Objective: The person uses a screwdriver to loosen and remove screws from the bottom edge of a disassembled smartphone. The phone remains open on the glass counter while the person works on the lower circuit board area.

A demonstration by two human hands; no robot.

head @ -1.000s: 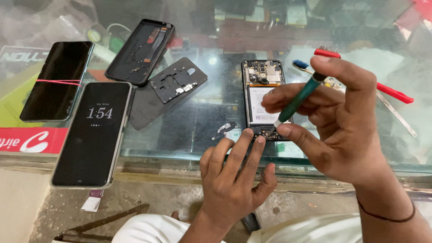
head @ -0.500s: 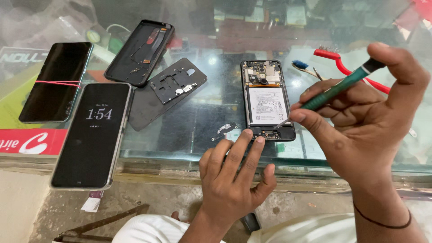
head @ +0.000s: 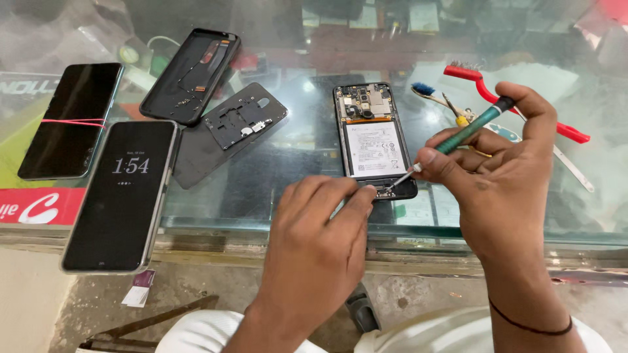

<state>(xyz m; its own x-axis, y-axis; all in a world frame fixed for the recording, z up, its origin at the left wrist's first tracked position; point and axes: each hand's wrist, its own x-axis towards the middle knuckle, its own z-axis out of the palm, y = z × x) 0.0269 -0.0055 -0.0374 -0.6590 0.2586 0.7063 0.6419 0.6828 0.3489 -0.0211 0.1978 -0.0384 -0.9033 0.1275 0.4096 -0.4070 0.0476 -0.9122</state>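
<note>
Two hands work at the near end of an opened phone (head: 374, 137) that lies flat on a glass counter (head: 294, 189), its back off so the white battery and the circuit board at the far end show. The left hand (head: 314, 248) has nothing gripped; its fingers lie stretched forward, and the fingertips (head: 363, 194) press on the phone's bottom edge. The right hand (head: 504, 170) pinches a green-handled screwdriver (head: 458, 138) between thumb and fingers, with the forefinger capping its top; the metal tip touches the phone's bottom edge, just beside the left fingertips.

The phone looks light and stiff, yet fragile with its insides bare: the board and battery should not be pressed, so the frame's edges seem the safest hold. On smooth glass it would likely slide unless pinned. The screwdriver is slim and rigid, best held low on the handle for control.

To the left lie a back cover (head: 190, 75), an inner plate (head: 243, 117), a lit phone (head: 121, 196) and a dark phone (head: 72, 121) with a red band. A red brush (head: 517, 104) lies beyond the right hand.
</note>
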